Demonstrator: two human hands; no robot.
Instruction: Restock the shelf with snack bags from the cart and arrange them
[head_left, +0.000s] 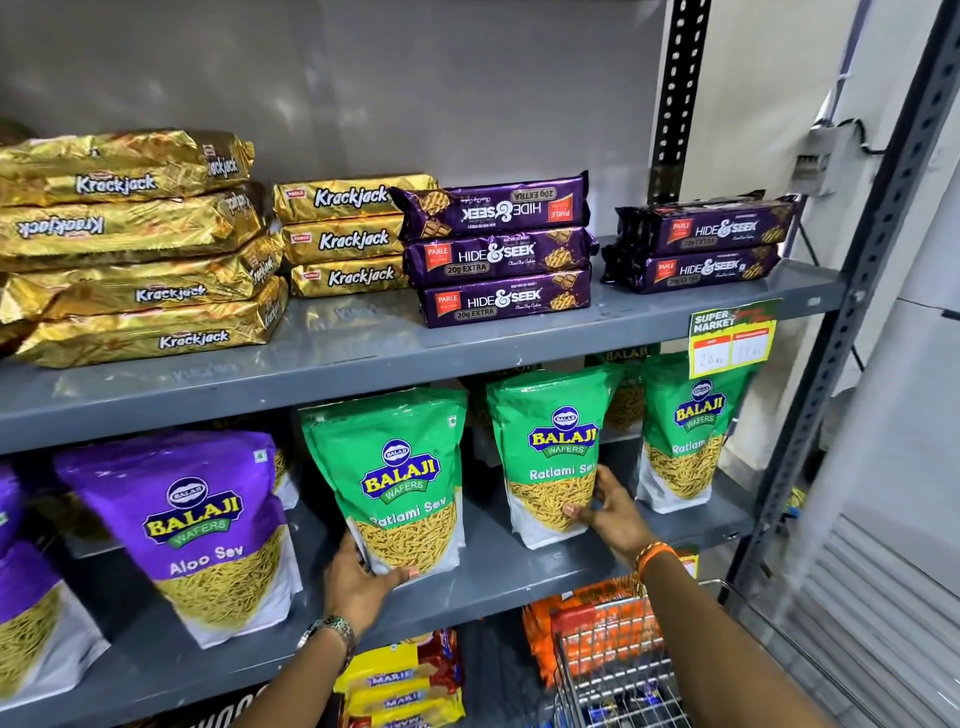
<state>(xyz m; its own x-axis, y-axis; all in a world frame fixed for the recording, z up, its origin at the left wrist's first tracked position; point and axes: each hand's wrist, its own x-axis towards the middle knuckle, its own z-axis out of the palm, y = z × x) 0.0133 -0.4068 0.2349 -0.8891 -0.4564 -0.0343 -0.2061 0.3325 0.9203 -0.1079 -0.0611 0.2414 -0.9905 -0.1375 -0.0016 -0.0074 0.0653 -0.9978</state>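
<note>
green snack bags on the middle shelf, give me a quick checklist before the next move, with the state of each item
1. Left hand on the left green bag, at its bottom corner: ok.
2. Right hand on the middle green bag, at its lower right edge: ok.
3. Both bags upright, labels facing out: ok.
4. Even spacing with the right green bag: not ok, gaps differ.
5. More stock in the cart: cannot tell which packs.
6. Purple bag straight: not ok, it tilts.
</note>
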